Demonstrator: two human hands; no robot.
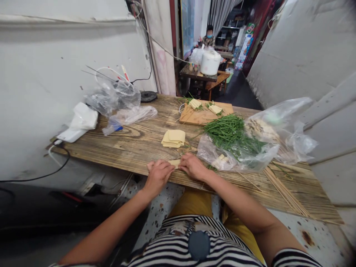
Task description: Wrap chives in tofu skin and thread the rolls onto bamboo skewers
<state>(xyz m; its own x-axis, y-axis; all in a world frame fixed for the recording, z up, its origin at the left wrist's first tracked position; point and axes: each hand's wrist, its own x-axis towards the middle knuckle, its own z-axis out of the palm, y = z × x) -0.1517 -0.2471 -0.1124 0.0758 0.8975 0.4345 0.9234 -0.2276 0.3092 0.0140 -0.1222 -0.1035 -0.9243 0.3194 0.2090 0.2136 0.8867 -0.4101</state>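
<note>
At the front edge of the wooden table, my left hand [160, 173] and my right hand [194, 166] are closed on a pale yellow tofu sheet roll [174, 162], one hand at each end. My fingers cover most of it, so whatever is inside is hidden. Just beyond lies a folded stack of tofu sheets [172, 139]. To the right, green chives [226, 129] are heaped on a clear plastic bag [205, 147]. Several short pale rolls [220, 161] sit by that bag, close to my right forearm.
A cutting board [191, 118] at the back carries tofu rolls [215, 109] with chives. Bamboo skewers [286, 191] lie at right, near a filled plastic bag [267, 128]. Crumpled bags [114, 96] and a white power strip [71, 135] occupy the left. A person [209, 39] is farther back.
</note>
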